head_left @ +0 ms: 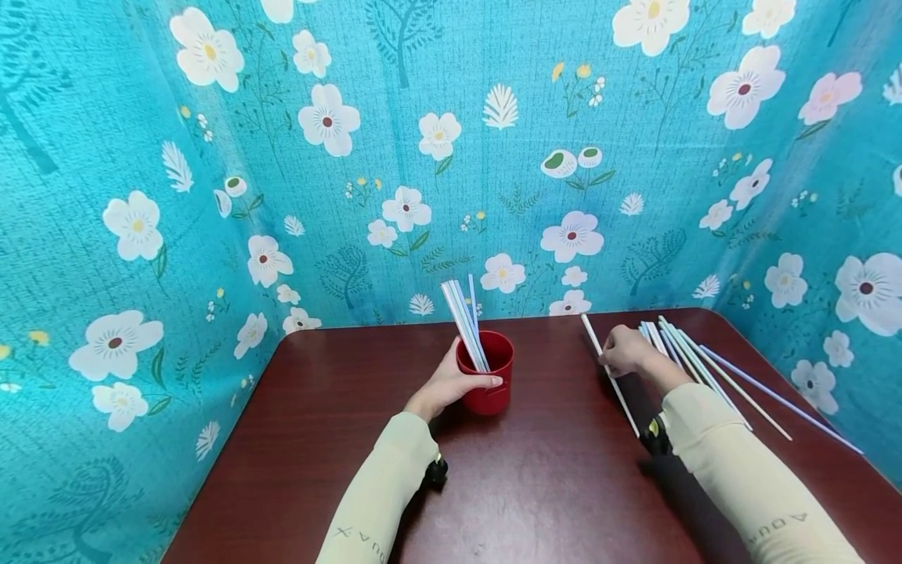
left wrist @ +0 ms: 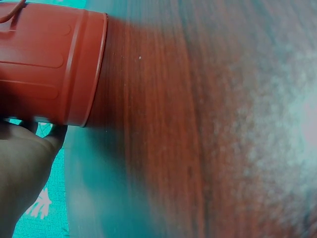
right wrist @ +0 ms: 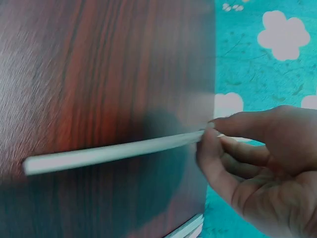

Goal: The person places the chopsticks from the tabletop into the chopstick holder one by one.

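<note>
My left hand (head_left: 458, 380) grips a red cup-like bucket (head_left: 493, 395) on the table, thumb across its front near the small handle. Several pale straws (head_left: 461, 321) lean in it, their tops sticking out above the rim. In the left wrist view the ribbed red bucket (left wrist: 44, 64) fills the upper left, with part of the hand (left wrist: 22, 158) below it. Off to the right, my right hand (head_left: 625, 350) pinches a single white straw (head_left: 623, 403) between thumb and fingertips. The right wrist view shows this straw (right wrist: 109, 153) running from the pinch out over the tabletop.
Beside the right hand, a loose fan of white, green and blue straws (head_left: 733, 376) lies on the dark brown table (head_left: 550, 486). A blue flowered cloth (head_left: 423, 180) hangs behind the table's far edge and along both sides.
</note>
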The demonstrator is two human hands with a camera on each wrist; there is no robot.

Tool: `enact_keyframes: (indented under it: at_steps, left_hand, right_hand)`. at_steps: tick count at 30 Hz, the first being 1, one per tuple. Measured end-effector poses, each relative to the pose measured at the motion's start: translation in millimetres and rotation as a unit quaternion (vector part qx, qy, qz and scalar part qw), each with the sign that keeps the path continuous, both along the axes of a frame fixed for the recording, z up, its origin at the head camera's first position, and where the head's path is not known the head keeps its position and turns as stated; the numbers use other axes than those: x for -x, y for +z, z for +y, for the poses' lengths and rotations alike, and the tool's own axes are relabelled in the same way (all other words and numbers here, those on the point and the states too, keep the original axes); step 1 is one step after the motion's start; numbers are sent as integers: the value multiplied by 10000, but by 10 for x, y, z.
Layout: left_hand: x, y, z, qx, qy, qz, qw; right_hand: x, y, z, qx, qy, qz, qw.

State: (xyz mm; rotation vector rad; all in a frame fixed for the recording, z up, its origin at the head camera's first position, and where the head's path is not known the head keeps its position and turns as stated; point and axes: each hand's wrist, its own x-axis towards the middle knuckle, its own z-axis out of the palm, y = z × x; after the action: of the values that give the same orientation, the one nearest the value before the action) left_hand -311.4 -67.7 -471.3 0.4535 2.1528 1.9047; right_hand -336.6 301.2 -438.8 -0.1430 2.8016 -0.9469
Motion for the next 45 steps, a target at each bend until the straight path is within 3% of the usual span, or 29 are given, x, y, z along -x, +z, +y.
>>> enact_keyframes:
  at_steps: [5, 11, 14, 20, 27, 35, 40, 45]
  left_hand:
    - [-11, 17, -8, 47, 29, -61, 10000]
    - [-10, 13, -7, 48, 28, -9, 10000]
    - [-4, 8, -7, 42, 17, 19, 10000]
    - [20, -1, -7, 18, -18, 27, 10000]
    - [31, 2, 0, 58, 22, 19, 10000]
    - [21, 28, 0, 162, 63, 61, 9998]
    - [12, 36, 2, 105, 41, 49, 9999]
    - [-4, 33, 5, 83, 20, 27, 10000]
  right_hand:
    - [-29, 116, -175, 743, -210, 450, 9960]
    - [-67, 283, -362, 813, -247, 1070, 9906]
    - [-77, 379, -441, 976, -284, 1445, 9843]
    - [-119, 604, -622, 1796, -248, 1891, 9651]
    - [-213, 833, -886, 3100, -190, 2106, 9269]
    - [-253, 967, -1079, 3990, -268, 2123, 8916]
    - [-248, 968, -1134, 4125, -318, 2140, 8849]
    - [-238, 879, -1140, 4086, -335, 2170, 8859]
